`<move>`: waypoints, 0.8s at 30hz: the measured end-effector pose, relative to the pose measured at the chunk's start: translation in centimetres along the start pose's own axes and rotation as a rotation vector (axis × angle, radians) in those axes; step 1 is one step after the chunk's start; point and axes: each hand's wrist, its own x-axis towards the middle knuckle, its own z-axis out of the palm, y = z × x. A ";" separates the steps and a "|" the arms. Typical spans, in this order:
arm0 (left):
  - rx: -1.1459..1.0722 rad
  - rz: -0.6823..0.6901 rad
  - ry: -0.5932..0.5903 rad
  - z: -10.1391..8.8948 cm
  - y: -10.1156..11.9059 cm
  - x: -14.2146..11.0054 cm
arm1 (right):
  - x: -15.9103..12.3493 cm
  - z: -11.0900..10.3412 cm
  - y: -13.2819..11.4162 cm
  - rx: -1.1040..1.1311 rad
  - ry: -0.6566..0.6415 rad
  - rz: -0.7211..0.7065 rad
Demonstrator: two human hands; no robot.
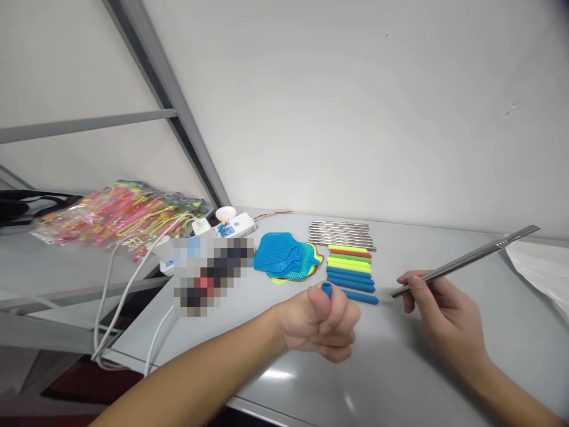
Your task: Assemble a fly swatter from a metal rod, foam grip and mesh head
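A stainless steel straw (466, 261) tilts up and to the right in the person's right hand (444, 305), pinched between thumb and fingers above a grey tabletop (400, 367) set against a white wall (355, 118). The left hand (317, 326), closed in a fist near the tabletop's front edge, grips a short blue silicone tube (327, 289), its end poking up beside the thumb.

To the left, a clear plastic bag (111, 216) packed with pink and yellow items lies on a grey shelf (57, 267). White cables (120, 290) trail down from a white power strip (233, 226) at the back of the tabletop. A pixelated patch (213, 273) hides whatever stands beside it.

Just ahead of the left hand sit stacked plastic fly swatter heads (282, 255), rows of yellow, red, green and blue silicone sticks (349, 270) and a neat row of steel straws (340, 233). A white plastic sheet (540, 273) lies at the right edge.
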 end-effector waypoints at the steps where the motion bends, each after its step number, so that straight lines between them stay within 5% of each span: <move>1: 0.009 -0.008 -0.009 0.0 0.0 0.0 | 0.0 0.0 0.0 0.000 0.007 0.008; 7: 0.051 -0.066 0.084 0.7 0.2 0.1 | 0.2 0.2 -1.3 0.077 -0.034 0.081; 17: 0.038 -0.155 0.141 1.9 1.2 0.2 | 2.6 2.3 -7.3 0.379 -0.303 0.116; 24: 0.061 -0.171 0.255 1.8 1.4 0.3 | 3.2 4.3 -7.4 0.491 -0.378 0.163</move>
